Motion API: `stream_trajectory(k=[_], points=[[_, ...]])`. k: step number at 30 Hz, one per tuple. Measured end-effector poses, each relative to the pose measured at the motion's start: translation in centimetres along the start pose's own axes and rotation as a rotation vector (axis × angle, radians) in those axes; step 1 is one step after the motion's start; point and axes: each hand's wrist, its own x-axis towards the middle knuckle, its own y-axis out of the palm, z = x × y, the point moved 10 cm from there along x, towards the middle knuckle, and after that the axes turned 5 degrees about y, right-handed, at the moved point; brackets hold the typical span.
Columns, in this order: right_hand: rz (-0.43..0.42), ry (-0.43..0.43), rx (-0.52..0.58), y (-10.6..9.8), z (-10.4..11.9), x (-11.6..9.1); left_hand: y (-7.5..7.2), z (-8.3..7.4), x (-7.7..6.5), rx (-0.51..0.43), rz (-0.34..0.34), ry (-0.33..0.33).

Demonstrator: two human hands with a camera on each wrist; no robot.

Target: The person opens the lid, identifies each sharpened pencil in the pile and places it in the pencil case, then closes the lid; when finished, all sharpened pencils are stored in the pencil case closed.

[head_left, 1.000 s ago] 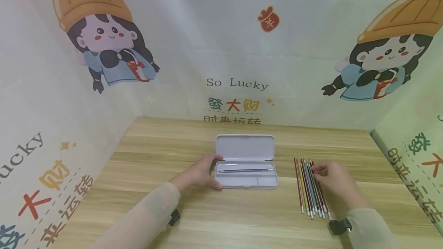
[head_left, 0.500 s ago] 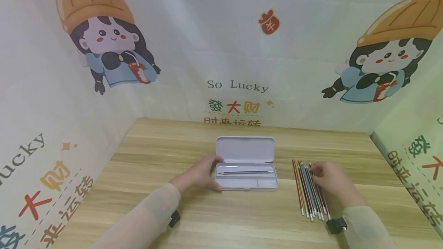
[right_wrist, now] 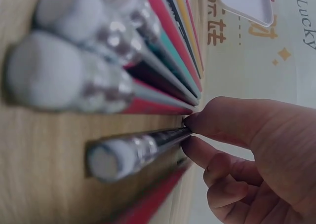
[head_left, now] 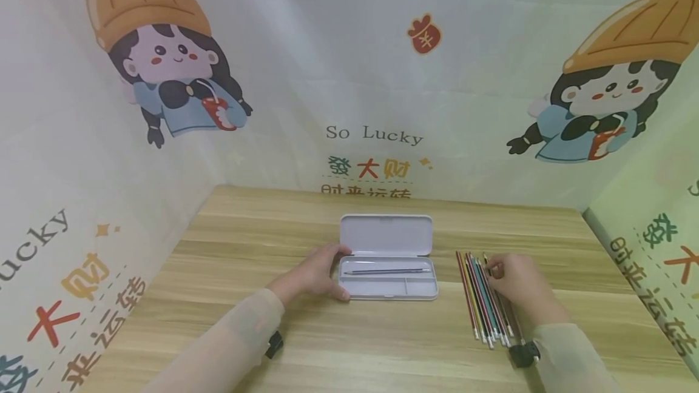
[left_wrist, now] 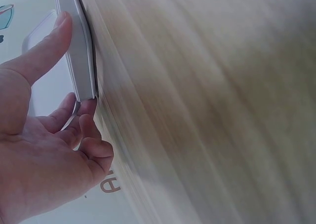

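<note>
A white pencil case (head_left: 371, 289) lies with its lid (head_left: 386, 235) raised at the back. One dark-striped pencil (head_left: 388, 272) rests in its long rear compartment. My left hand (head_left: 315, 272) grips the case's left end, thumb along the front side and fingers by the rear corner. To the right lie several coloured pencils (head_left: 480, 299) side by side, white erasers toward me. At their right side my right hand (head_left: 519, 284) pinches a black pencil (right_wrist: 165, 136) between thumb and forefinger; its eraser end is close to the table. A red pencil (right_wrist: 153, 197) lies beside it in the right wrist view.
The wood-grain table (head_left: 338, 344) carries the case and the pencils. Printed cloth walls (head_left: 284, 77) with cartoon figures enclose it at the back and both sides. A black wrist camera (head_left: 523, 355) sits under the right wrist, near the eraser ends.
My right hand has shifted slightly left, and the pencils' far ends have slid left with it. The black pencil has come apart from the group. My left hand stays on the case.
</note>
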Motion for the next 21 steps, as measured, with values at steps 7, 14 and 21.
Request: stream_trajectory(k=[7, 14, 21], points=[[-0.025, -0.003, -0.006, -0.13, 0.23, -0.15, 0.09, 0.06, -0.06, -0.003, 0.003, -0.002], [-0.049, 0.019, -0.004, -0.28, 0.24, -0.12, -0.1, 0.05, -0.02, -0.009, -0.001, 0.001], [-0.043, 0.048, 0.008, -0.22, 0.01, -0.07, -0.03, 0.06, -0.04, -0.013, 0.004, 0.002]])
